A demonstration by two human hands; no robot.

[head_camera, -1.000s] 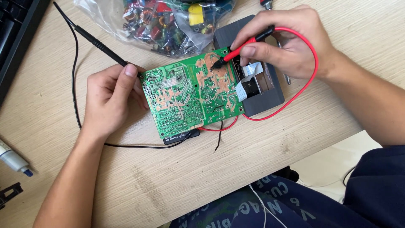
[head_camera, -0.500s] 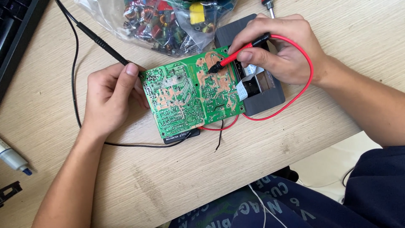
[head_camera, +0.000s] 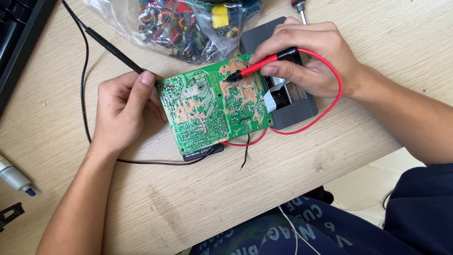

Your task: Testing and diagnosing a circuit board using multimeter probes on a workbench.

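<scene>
A green circuit board [head_camera: 212, 106] lies solder side up on the wooden desk, partly over a black meter. My left hand [head_camera: 120, 111] holds the black test probe [head_camera: 113, 49] against the board's left edge, thumb on the probe's tip end. My right hand [head_camera: 306, 59] pinches the red test probe [head_camera: 259, 63], whose tip touches the board's upper middle. The red lead [head_camera: 330, 101] loops round my right hand to the board's underside. The black lead [head_camera: 85, 94] runs round my left hand.
A dark grey device [head_camera: 292, 106] with a white ribbon cable sits under my right hand. A clear bag of mixed electronic parts [head_camera: 179, 21] lies at the top. A black keyboard [head_camera: 14, 28] is top left, and a marker [head_camera: 16, 177] lies at the left edge.
My right hand has shifted the red probe's tip slightly left and down across the board. The left hand and black probe have stayed put.
</scene>
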